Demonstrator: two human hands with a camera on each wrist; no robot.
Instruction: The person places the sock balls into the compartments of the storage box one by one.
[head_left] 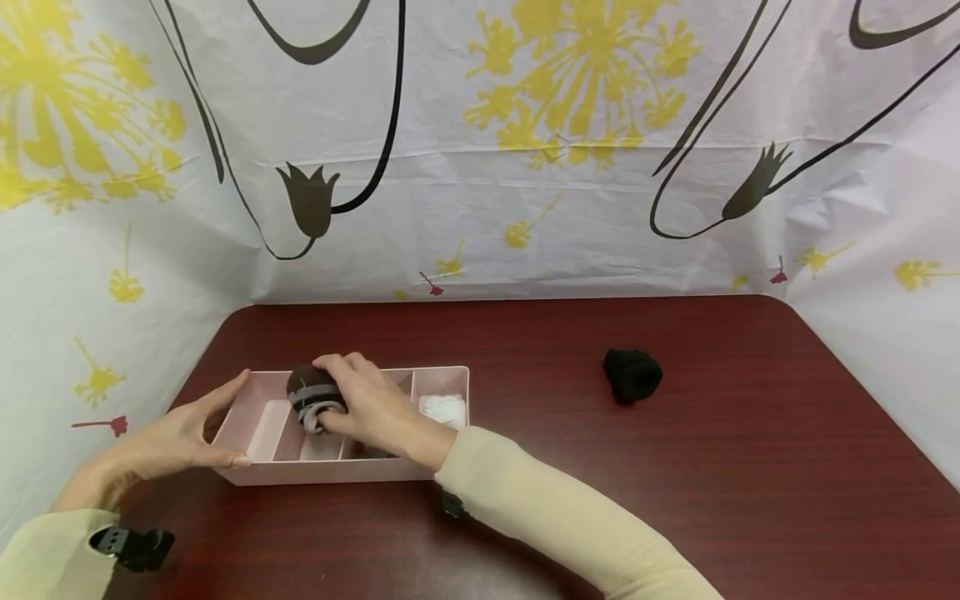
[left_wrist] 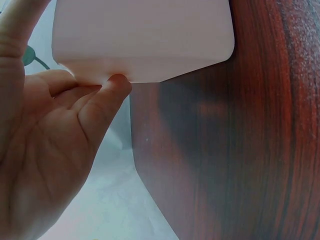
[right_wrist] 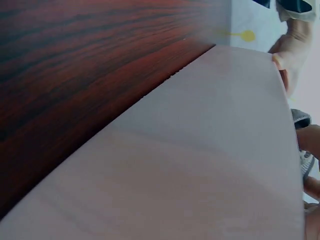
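A pale pink divided box [head_left: 255, 473] stands on the left part of the table. My left hand [head_left: 176, 429] grips its left end, thumb at the front corner and fingers at the back one; the left wrist view shows fingertips [left_wrist: 118, 85] at the box's edge. Over the left compartments, my right hand [head_left: 375, 408] holds a rolled-up brown sock with grey and black stripes [head_left: 311, 396], fingers on top and thumb at its lower side. A folded white sock [head_left: 444, 409] lies in the rightmost compartment. My right hand and sleeve hide part of the middle compartments.
A balled black sock [head_left: 632, 376] lies on the dark red wood table [head_left: 555, 483], well to the right of the box. Behind the table hangs a white sheet [head_left: 450, 200] with a flower print, which also runs along both sides.
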